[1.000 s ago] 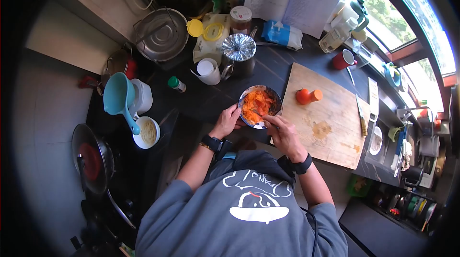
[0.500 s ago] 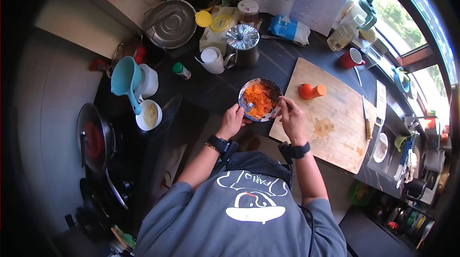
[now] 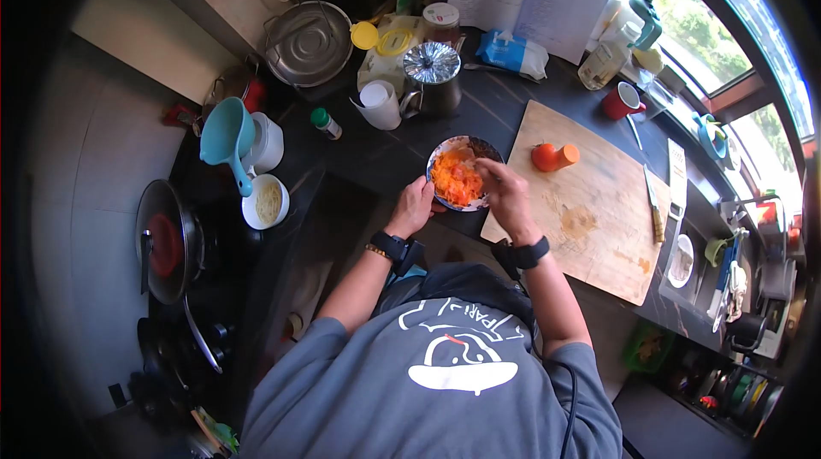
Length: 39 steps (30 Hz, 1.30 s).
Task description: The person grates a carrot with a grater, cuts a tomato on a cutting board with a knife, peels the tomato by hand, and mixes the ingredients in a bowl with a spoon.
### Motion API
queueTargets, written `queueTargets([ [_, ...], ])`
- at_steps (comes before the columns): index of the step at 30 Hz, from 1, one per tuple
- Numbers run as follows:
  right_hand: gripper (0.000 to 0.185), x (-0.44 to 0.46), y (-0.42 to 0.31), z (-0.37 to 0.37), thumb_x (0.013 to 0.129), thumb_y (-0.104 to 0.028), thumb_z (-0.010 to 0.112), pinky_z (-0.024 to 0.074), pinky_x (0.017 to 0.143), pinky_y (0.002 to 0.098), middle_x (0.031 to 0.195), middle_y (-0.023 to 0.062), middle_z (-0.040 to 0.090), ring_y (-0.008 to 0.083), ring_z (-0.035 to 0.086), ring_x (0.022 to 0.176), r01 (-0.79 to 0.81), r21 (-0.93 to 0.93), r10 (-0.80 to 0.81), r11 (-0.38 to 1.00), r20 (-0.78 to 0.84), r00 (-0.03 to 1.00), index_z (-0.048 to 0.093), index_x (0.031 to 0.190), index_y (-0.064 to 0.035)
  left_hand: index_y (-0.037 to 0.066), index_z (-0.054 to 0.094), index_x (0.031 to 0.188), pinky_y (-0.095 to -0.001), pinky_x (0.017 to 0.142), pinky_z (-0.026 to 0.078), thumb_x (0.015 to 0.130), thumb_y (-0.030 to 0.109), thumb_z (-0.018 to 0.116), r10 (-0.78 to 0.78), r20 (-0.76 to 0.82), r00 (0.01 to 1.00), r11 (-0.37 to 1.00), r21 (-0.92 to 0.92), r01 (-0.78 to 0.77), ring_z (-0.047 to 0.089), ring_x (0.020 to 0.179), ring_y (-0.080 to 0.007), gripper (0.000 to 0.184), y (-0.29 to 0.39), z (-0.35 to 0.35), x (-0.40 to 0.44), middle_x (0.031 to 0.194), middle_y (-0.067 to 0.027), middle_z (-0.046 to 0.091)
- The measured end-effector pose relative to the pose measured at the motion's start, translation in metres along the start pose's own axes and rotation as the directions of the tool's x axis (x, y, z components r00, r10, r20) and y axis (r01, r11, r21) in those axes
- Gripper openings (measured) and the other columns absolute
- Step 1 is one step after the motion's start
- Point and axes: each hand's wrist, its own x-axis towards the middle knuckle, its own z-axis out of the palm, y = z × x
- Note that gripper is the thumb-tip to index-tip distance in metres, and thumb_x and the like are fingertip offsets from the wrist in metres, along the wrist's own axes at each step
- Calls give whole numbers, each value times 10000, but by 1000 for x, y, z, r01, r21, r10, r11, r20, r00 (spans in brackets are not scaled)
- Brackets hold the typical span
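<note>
A patterned bowl [image 3: 440, 149] of shredded orange food [image 3: 457, 181] is held at its left rim by my left hand [image 3: 416, 204]. My right hand [image 3: 510, 194] is at the bowl's right side, its fingers curled over the rim; whatever they hold is too small to make out. Right of the bowl lies a wooden cutting board [image 3: 590, 194]. A red tomato [image 3: 543, 157] and an orange carrot piece [image 3: 567, 156] rest near its upper left part. A knife [image 3: 654, 207] lies along the board's right edge.
Behind the bowl stand a foil-topped metal pitcher [image 3: 433, 93], a white cup [image 3: 379, 108] and a green-capped shaker [image 3: 326, 123]. To the left are a white bowl of pale food [image 3: 267, 202], a blue ladle [image 3: 227, 134] and a pan [image 3: 164, 241]. A red mug [image 3: 622, 101] stands at right.
My right hand has lifted away from the bowl and come back to its right rim with curled fingers. My left hand still holds the bowl. The camera view has shifted slightly.
</note>
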Motion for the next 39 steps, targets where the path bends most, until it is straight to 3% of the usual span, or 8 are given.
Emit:
queueTargets([
  [2, 194, -5, 3, 14, 851, 6, 595, 516, 766, 392, 929, 201, 659, 390, 633, 861, 144, -28, -139, 989, 123, 983, 619, 1044, 2, -13, 531, 928, -352, 549, 532, 993, 244, 361, 68, -8, 998, 996, 50, -68, 695, 664, -257, 315, -7, -4, 7, 766, -169, 665],
  [9, 154, -26, -57, -21, 859, -43, 601, 515, 707, 428, 873, 185, 638, 372, 634, 825, 112, -187, -47, 976, 323, 945, 627, 1010, -41, -9, 529, 1055, -287, 568, 556, 1008, 255, 352, 36, 77, 996, 987, 155, -48, 707, 728, -210, 321, -32, -12, 24, 898, -115, 674],
  [16, 163, -27, -14, -6, 888, -75, 608, 508, 642, 378, 860, 179, 644, 320, 639, 736, 103, -185, -71, 977, 172, 982, 641, 1037, -16, -20, 534, 891, -402, 556, 511, 989, 229, 371, 245, -44, 969, 961, 141, -237, 660, 601, -313, 313, -28, -8, 22, 757, -216, 647],
  [18, 149, -14, -7, -8, 912, -82, 595, 500, 592, 327, 843, 159, 657, 274, 636, 664, 151, -170, -153, 974, 1, 988, 660, 1027, -13, -3, 518, 1109, -304, 577, 561, 1006, 263, 348, -16, 95, 995, 991, 137, 3, 710, 755, -221, 332, -15, -14, 17, 947, -120, 672],
  [22, 158, -6, -9, -10, 906, -65, 588, 506, 624, 341, 835, 168, 654, 272, 639, 693, 32, -102, -32, 994, 0, 999, 663, 1030, -4, 7, 520, 1129, -308, 580, 562, 1004, 282, 339, -32, 81, 996, 993, 116, 23, 708, 759, -218, 351, -11, -9, 13, 969, -116, 670],
  [24, 156, -16, 4, -5, 882, -44, 596, 507, 665, 365, 834, 191, 642, 321, 636, 746, 117, -123, -105, 986, 93, 990, 656, 1013, 13, -26, 538, 972, -330, 518, 541, 1001, 256, 360, 49, -17, 999, 998, 34, -49, 695, 630, -235, 334, -5, -5, 11, 769, -147, 666],
  [34, 130, -29, -35, -10, 852, -43, 631, 510, 686, 354, 863, 176, 661, 325, 649, 794, 106, -153, -76, 983, 191, 979, 659, 972, -1, -26, 537, 1042, -326, 510, 556, 1004, 240, 332, -8, -14, 1000, 1000, 4, 8, 704, 664, -235, 339, 0, -6, 7, 853, -160, 677],
  [39, 121, -32, -6, 4, 815, -25, 652, 522, 699, 371, 874, 183, 664, 334, 660, 793, -39, -101, 34, 994, -50, 998, 666, 934, -6, 27, 499, 1158, -310, 623, 565, 1012, 294, 322, -51, 91, 995, 997, 64, 45, 704, 761, -197, 352, -6, -11, 10, 974, -106, 668],
])
